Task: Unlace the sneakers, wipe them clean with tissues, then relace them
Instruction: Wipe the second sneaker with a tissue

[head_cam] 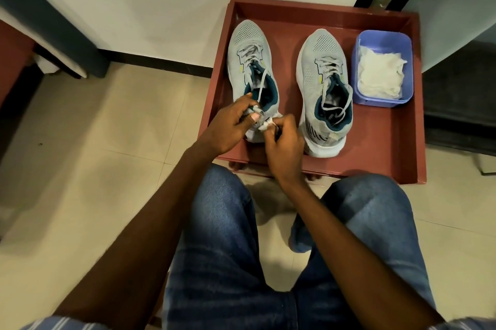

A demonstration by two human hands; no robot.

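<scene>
Two grey sneakers with teal linings stand side by side in a red-brown tray (389,152), toes pointing away from me. Over the heel of the left sneaker (248,61), my left hand (230,125) pinches a grey lace (261,85) that runs up to the eyelets. My right hand (284,147) is beside it at the heel, its fingers curled round a small white piece, tissue or lace end. The right sneaker (319,77) is laced, with loose lace ends lying in its opening. White tissues (378,72) fill a blue tub.
The blue tub (361,45) sits in the tray's right side. The tray rests on a tiled floor (107,141) against a white wall. My knees in blue jeans are just below the tray's near edge. A dark door frame rises at the upper right.
</scene>
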